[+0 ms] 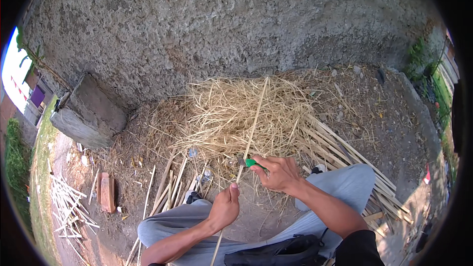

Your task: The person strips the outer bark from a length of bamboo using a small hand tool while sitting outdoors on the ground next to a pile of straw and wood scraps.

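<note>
A long, thin bamboo strip (pixel 255 118) slants from the straw-like pile down between my knees. My left hand (pixel 225 207) is closed around its lower part, thumb pointing up along it. My right hand (pixel 279 172) grips a small green-handled knife (pixel 251 162), whose short dark blade meets the strip just above my left hand. Beyond both hands lies a heap of pale, curly shavings (pixel 241 111), with the strip's far end over it.
Long split bamboo pieces (pixel 345 155) lie to the right, running beside my knee. More sticks (pixel 172 182) rest near my left foot. Farther left are a reddish-brown block (pixel 106 192), a pile of pale strips (pixel 69 207) and a concrete block (pixel 91 113). A rough wall (pixel 221 24) stands ahead.
</note>
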The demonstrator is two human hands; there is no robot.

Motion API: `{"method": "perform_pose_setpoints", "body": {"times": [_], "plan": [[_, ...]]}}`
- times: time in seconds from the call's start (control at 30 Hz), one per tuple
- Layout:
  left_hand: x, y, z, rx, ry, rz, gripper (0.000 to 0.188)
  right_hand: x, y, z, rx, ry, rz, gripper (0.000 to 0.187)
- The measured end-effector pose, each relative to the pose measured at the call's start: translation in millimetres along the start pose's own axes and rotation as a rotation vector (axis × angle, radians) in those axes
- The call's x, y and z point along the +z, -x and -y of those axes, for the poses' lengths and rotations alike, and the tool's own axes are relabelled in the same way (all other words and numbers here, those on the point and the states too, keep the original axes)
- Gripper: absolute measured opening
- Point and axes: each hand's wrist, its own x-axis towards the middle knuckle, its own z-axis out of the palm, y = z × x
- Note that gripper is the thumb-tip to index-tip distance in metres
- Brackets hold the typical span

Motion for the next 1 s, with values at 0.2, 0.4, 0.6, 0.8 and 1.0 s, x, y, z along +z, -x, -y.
{"method": "perform_pose_setpoints", "body": {"times": [0.2, 0.4, 0.6, 0.8, 1.0], "plan": [[16, 44, -12, 0.027, -0.088, 0.173, 0.052, -72, -34, -98, 0.608, 0.188, -0.038, 0.034], [-10, 21, -10, -0.007, -0.009, 0.071, 0.049, -80, -22, -58, 0.412, 0.043, -0.272, 0.037], [-14, 11, -2, 0.058, 0.068, -0.015, 0.049, -54, -7, -19, 0.299, -0.257, -0.035, 0.035], [-13, 14, -6, -0.019, 0.164, 0.066, 0.045, -33, 6, -2, 0.053, -0.219, 0.131, 0.031], [-9, 11, -7, -0.023, 0.28, 0.116, 0.043, -29, 12, 8, 0.057, -0.213, 0.149, 0.028]]}}
